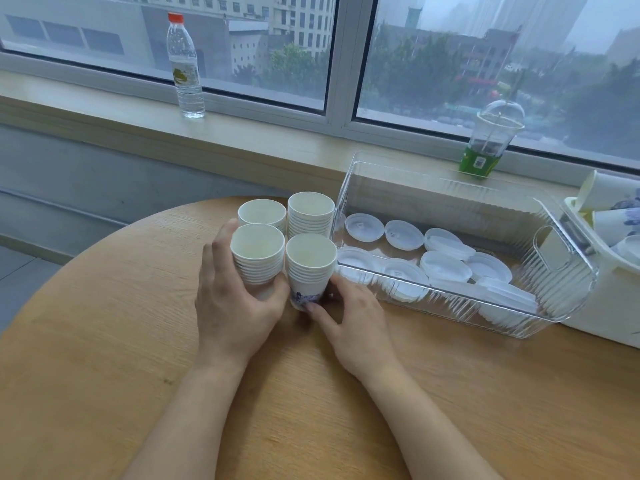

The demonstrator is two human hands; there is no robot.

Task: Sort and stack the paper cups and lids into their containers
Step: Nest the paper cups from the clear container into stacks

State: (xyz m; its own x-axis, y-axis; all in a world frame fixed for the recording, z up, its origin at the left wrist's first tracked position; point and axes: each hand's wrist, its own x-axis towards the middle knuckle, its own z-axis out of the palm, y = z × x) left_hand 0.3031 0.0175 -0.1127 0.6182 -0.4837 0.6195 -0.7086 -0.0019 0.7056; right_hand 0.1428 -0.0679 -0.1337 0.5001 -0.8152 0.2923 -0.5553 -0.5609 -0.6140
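- We see four stacks of paper cups standing upright in a tight two-by-two block near the far edge of the round wooden table (104,341), just beside the left end wall of the clear container.
- The near-left stack (257,252) is wrapped by the left hand (235,299): its fingers (221,244) lie pressed together along the stack's left side, and the thumb sits at its base.
- The near-right stack (310,268), with a blue print on its lowest cup, is touched low down by the right hand (353,317). The thumb lies against the printed base; the fingertips (334,282) curl behind the stack on its right. We cannot tell how firmly it is held.
- The far-left stack (262,212) and the far-right stack (310,213) stand untouched behind the two near stacks. The far-right stack is the taller of the two.
- The clear container (554,271), a ribbed plastic bin, rests on the table toward its far-right edge. Translucent white lids (446,268) lie flat across its floor, some overlapping.
- A white container (606,306) stands at the right edge of the table, touching the clear bin's right end. Loose paper cups (611,225) lie tilted inside it.
- On the window sill (104,102) beyond the table stand a water bottle (185,67) at left and a domed plastic drink cup (488,143) at right.
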